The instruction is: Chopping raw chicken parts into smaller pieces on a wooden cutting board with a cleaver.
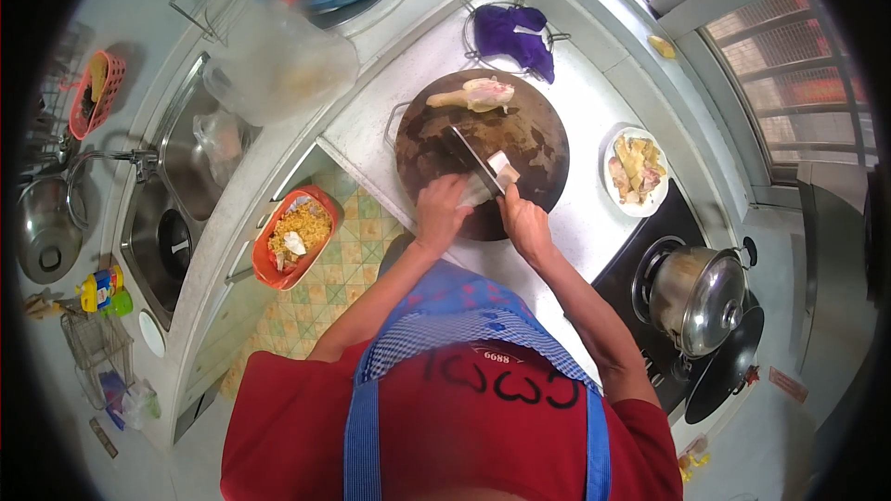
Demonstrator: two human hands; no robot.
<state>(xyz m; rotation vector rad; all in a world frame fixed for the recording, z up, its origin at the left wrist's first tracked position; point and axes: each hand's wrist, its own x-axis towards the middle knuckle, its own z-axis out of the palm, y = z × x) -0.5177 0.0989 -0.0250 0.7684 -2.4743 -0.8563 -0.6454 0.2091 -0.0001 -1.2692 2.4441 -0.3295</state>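
Observation:
My right hand grips the handle of a cleaver, whose blade is seen nearly edge-on over a round dark cutting board. Left of the blade, my left hand holds down a pale piece of food, perhaps chicken. Its fingertips are close to the cleaver. Just right of the blade lies a small whitish and tan piece, too small to name. A raw chicken leg lies at the board's far side, drumstick end to the left.
A white plate of cut chicken pieces stands right of the board. Beyond it is a lidded steel pot on a black stove. A purple cloth rests on a wire rack. Lower left sits a lined orange waste bin; the sink lies farther left.

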